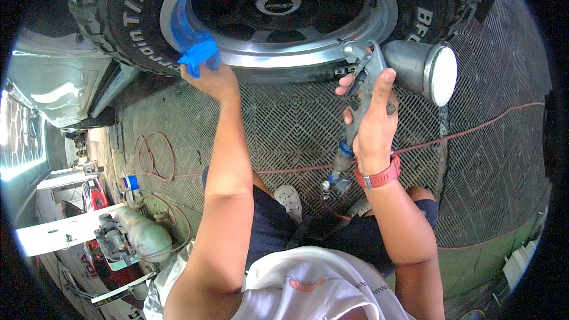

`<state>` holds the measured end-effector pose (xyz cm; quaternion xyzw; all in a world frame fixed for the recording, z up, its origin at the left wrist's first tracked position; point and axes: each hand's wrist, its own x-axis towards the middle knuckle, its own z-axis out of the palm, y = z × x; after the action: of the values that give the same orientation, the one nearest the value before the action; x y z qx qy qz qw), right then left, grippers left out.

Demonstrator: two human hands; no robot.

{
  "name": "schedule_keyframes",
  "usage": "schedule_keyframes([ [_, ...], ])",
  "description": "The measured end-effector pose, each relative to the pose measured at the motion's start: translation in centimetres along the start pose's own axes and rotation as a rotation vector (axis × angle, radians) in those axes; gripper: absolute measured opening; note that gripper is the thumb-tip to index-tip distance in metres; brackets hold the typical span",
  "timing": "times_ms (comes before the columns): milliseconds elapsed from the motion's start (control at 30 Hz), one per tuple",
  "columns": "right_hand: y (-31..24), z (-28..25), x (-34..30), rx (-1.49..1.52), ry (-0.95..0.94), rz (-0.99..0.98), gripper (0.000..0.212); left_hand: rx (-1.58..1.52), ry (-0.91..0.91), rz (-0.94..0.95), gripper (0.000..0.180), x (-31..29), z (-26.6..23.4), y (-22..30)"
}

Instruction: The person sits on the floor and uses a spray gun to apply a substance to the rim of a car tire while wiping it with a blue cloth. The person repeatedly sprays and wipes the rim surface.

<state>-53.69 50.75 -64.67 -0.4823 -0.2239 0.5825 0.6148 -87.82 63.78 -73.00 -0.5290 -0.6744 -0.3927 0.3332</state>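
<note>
White shirt (314, 278) at the bottom edge, and beyond it your right hand (376, 112) has its grip wrapped round the grey spray gun (373, 66), right of centre! Your left hand (216, 83) bunches a blue cloth (200, 55) by the silver rim (278, 56), upper centre: looks like rim cleaning, calling for steady aim. Diamond-patterned floor (284, 118) below; red hose (474, 127) across; greenish tank (142, 234) lower left.

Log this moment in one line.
left hand: holds blue cloth at wheel rim | right hand: grips spray gun | red hose: on floor
</note>
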Motion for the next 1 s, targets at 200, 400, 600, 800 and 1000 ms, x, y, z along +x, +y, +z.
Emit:
schedule_keyframes([
  [200,-0.1,0.5,-0.3,-0.020,-0.009,0.002,0.074,-0.215,-0.185,-0.454,0.039,-9.7,4.6,2.8],
  [400,0.3,0.3,-0.1,-0.040,0.004,-0.008,0.073,-0.906,-0.547,-1.229,0.018,-14.2,4.7,13.2],
  [600,0.1,-0.2,-0.2,-0.034,0.003,-0.016,0.073,-1.680,-0.212,-1.969,0.026,-6.4,3.3,10.5],
  [800,-0.4,0.2,-0.6,-0.011,-0.007,-0.003,0.073,-2.441,-0.096,-1.031,0.038,1.2,3.3,-1.3],
  [1000,-0.7,-0.7,-0.1,0.001,0.008,-0.005,0.073,-1.780,0.179,-0.914,0.052,9.3,-2.3,12.6],
])
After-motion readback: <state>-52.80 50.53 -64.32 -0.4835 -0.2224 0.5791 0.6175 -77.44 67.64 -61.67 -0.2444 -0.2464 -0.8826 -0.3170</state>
